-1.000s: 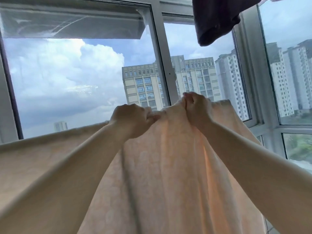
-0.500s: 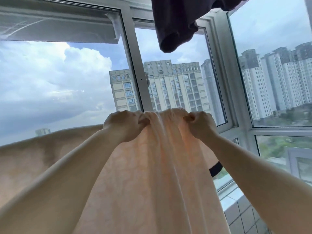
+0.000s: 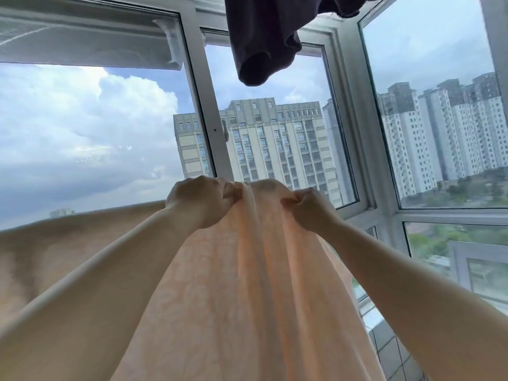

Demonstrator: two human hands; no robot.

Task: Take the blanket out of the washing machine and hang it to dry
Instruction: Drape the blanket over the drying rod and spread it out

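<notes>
Both hands (image 3: 200, 200) (image 3: 310, 207) gripping blanket (image 3: 247, 284), fingers hidden

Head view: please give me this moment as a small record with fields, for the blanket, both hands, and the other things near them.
blanket: peach blanket, raised in front of the window, top edge bunched between the hands, rest trailing down and off to the left
left hand: left hand grips the top edge
right hand: right hand pinches the top edge, apart from the left
support: what the blanket hangs over cannot be seen
above: dark garment hanging, not touching the blanket
behind: window frame, apartment towers outside
</notes>
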